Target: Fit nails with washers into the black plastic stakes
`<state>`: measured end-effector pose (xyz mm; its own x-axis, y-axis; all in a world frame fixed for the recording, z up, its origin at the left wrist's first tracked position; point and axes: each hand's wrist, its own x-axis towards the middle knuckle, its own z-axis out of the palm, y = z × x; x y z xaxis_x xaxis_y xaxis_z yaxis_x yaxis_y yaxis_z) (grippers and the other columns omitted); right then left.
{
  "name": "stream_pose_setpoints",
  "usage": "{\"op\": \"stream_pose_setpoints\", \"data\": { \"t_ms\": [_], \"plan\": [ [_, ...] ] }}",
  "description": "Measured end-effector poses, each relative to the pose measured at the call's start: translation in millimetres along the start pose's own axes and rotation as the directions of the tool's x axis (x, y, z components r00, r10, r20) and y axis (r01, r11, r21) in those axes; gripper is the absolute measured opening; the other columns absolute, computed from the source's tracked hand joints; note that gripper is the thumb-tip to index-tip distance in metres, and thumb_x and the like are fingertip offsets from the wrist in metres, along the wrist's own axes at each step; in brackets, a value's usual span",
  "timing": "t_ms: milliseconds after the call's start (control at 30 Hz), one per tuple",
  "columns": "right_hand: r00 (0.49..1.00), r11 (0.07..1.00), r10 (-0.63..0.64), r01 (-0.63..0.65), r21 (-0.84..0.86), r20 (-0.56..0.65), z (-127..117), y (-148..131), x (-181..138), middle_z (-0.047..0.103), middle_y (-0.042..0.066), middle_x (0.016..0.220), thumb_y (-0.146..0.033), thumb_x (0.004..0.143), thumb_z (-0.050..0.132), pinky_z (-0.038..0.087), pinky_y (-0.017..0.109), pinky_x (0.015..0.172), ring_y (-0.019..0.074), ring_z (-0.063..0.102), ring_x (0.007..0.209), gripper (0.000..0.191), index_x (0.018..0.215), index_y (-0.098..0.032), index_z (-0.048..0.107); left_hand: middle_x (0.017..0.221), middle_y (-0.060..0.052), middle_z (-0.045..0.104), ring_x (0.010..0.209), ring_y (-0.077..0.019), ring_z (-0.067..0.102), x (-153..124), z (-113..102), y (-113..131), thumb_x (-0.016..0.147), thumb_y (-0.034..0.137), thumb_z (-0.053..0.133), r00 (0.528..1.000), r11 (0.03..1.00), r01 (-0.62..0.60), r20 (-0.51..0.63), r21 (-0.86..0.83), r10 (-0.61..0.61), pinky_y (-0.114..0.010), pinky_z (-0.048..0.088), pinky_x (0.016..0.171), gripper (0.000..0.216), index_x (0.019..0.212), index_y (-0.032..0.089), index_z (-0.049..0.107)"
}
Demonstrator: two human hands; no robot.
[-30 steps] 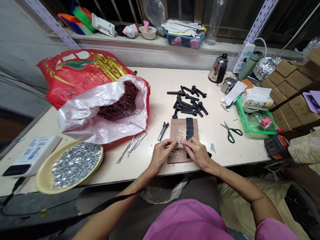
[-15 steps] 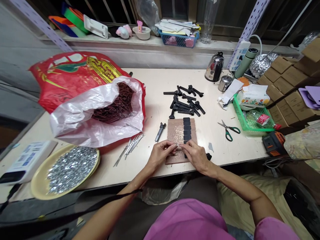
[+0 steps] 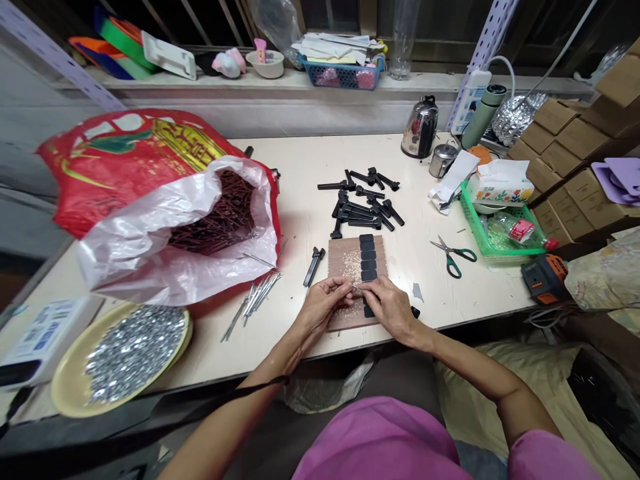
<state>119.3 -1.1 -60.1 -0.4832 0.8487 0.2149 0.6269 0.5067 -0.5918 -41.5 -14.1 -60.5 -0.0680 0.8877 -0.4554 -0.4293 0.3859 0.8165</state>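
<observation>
Well, you sat at a long pale work table [image 3: 300, 160] crowded with supplies, and the step in hand looked like fine fitting work done over a small board. Off to your left lay a red woven bag [image 3: 115, 157] lined with a white plastic bag [image 3: 150, 260] full of dark nails [image 3: 215, 213]. Nearer you, a yellow plate [image 3: 63, 387] held a heap of small silvery metal bits [image 3: 135, 353], and loose steel pins [image 3: 257, 293] lay beside it. Ahead of you sprawled a pile of black plastic pieces [image 3: 363, 203], with green-handled scissors [image 3: 453, 253] well to the right. Directly before you lay a brown board [image 3: 343, 257] flecked with pale specks, a column of black rectangular pads [image 3: 368, 257] running down it and a black clamp-like tool [image 3: 314, 265] just off its left edge. Your left hand [image 3: 323, 307] and right hand [image 3: 390, 308] curled inward and came together over the board's lower part. Your left fingertips [image 3: 345, 287] and right fingertips [image 3: 369, 287] pinched a small silvery piece [image 3: 356, 287] between them, beside the pads. It was too small to make out clearly. The next move called for a steady pinch.
</observation>
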Motion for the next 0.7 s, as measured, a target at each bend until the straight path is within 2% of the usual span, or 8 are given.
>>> {"op": "stream_pose_setpoints", "data": {
  "t_ms": [133, 300, 533, 600, 700],
  "plan": [
    [0.999, 0.999, 0.005, -0.007, -0.044, -0.032, 1.5, -0.4, -0.4, 0.064, 0.004, 0.090, -0.023, 0.092, 0.052, 0.046, 0.022, 0.062, 0.0153, 0.063, 0.081, 0.015, 0.098, -0.020, 0.064, 0.058, 0.001, 0.068, 0.044, -0.0053, 0.056, -1.3, 3.0, 0.9, 0.033, 0.043, 0.090, 0.999, 0.999, 0.034, -0.011, -0.007, -0.035, -0.017, 0.050, 0.049, 0.052, 0.067, 0.012, 0.067],
    [1.000, 0.996, 0.002, -0.002, -0.090, 0.008, 0.6, -0.5, 0.3, 0.064, 0.004, 0.088, -0.026, 0.094, 0.051, 0.043, 0.022, 0.059, 0.0141, 0.062, 0.075, 0.016, 0.093, -0.020, 0.065, 0.052, 0.002, 0.065, 0.044, -0.0066, 0.057, -3.5, 1.6, -0.4, 0.038, 0.045, 0.089, 0.997, 0.996, -0.065, -0.027, 0.056, 0.067, -0.017, 0.049, 0.049, 0.047, 0.064, 0.012, 0.067],
    [0.998, 0.993, 0.066, -0.068, 0.095, 0.022, 3.2, 3.5, 7.6, 0.063, 0.000, 0.077, -0.020, 0.089, 0.055, 0.044, 0.021, 0.063, 0.0122, 0.061, 0.071, 0.013, 0.081, -0.019, 0.064, 0.055, 0.001, 0.067, 0.044, -0.0070, 0.058, -2.8, -1.0, -2.0, 0.035, 0.046, 0.089, 0.999, 0.999, -0.030, -0.044, 0.028, 0.031, -0.019, 0.051, 0.050, 0.050, 0.065, 0.011, 0.068],
    [0.999, 0.993, 0.041, -0.042, 0.106, 0.015, 4.1, 3.3, 7.9, 0.063, 0.001, 0.078, -0.019, 0.089, 0.055, 0.045, 0.022, 0.064, 0.0128, 0.061, 0.072, 0.013, 0.080, -0.019, 0.064, 0.055, 0.000, 0.066, 0.044, -0.0072, 0.058, -2.3, -1.1, -2.5, 0.035, 0.045, 0.089, 0.998, 1.000, -0.024, -0.052, 0.013, 0.025, -0.019, 0.051, 0.050, 0.051, 0.066, 0.011, 0.068],
    [0.998, 1.000, -0.014, 0.015, 0.024, -0.054, 6.2, 0.5, 6.3, 0.065, 0.004, 0.084, -0.021, 0.091, 0.053, 0.046, 0.024, 0.066, 0.0154, 0.062, 0.077, 0.012, 0.086, -0.018, 0.064, 0.054, 0.000, 0.066, 0.045, -0.0077, 0.058, -1.9, -0.2, -2.8, 0.034, 0.046, 0.089, 0.997, 0.999, -0.030, -0.071, -0.019, 0.028, -0.019, 0.051, 0.051, 0.051, 0.066, 0.011, 0.068]
  ]
}}
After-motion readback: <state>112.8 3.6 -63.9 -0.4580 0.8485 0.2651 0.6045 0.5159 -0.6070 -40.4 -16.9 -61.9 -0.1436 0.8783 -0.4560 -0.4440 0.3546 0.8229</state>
